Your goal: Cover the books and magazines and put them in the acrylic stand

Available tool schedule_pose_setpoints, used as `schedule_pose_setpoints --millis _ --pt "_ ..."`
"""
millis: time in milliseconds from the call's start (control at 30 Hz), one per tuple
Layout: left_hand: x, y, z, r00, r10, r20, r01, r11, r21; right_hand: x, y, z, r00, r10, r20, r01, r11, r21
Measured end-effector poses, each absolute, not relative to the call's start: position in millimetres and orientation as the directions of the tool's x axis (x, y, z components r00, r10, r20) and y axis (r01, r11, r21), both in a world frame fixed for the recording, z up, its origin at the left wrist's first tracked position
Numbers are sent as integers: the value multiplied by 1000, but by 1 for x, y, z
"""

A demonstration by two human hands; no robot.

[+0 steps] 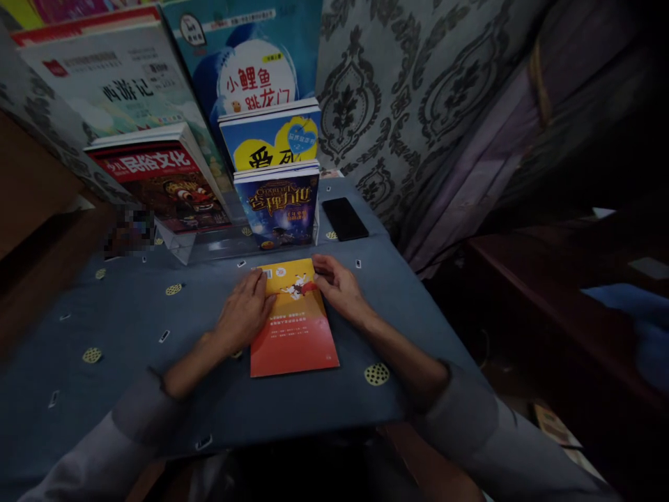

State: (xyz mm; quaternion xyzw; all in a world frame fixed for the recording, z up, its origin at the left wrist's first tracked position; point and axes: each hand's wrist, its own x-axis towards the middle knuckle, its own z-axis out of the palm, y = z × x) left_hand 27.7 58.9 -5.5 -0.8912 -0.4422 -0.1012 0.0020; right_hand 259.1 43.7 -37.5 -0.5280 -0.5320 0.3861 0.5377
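Note:
A yellow-and-red book (pixel 295 341) lies closed on the blue tablecloth, its printing upside down from where I look. My left hand (pixel 245 310) rests along the book's left edge, fingers together and thumb on the cover. At the upper right corner, my right hand (pixel 342 287) grips the edge with bent fingers and thumb. Both hands hold the book between them. The undersides of the fingers are hidden.
Behind the book, a clear stand (pixel 180 244) bears several upright books, including a purple one (pixel 279 209) and a red-topped one (pixel 172 185). A black phone (pixel 345 218) lies to their right. The patterned wall (pixel 366 90) rises behind the blue tablecloth (pixel 198 390).

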Motion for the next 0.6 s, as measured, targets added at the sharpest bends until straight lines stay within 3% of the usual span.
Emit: schedule_pose_setpoints --millis 600 --pt "61 70 -1 681 719 139 705 -695 141 261 45 -40 157 979 130 71 120 -990"
